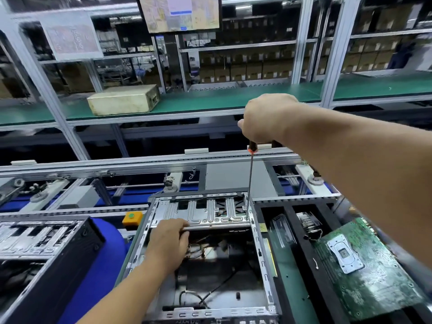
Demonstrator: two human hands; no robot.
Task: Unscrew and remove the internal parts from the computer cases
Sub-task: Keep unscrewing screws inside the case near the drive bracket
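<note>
Hands (266,118) on screwdriver (250,181) and bracket (210,213)

The conveyor line (233,157) carries 2 open computer cases (210,253) (42,249) and a black tray (292,253).

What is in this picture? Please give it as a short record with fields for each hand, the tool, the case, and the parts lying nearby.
left hand: left hand grips the front edge of the metal bracket
right hand: right hand holds the screwdriver upright by its handle
tool tip: down at the right end of the bracket
case: open computer case, cables visible inside
nearby right: green circuit board lying in a black tray
nearby left: second case, on its side
background: beige box on a green shelf
</note>
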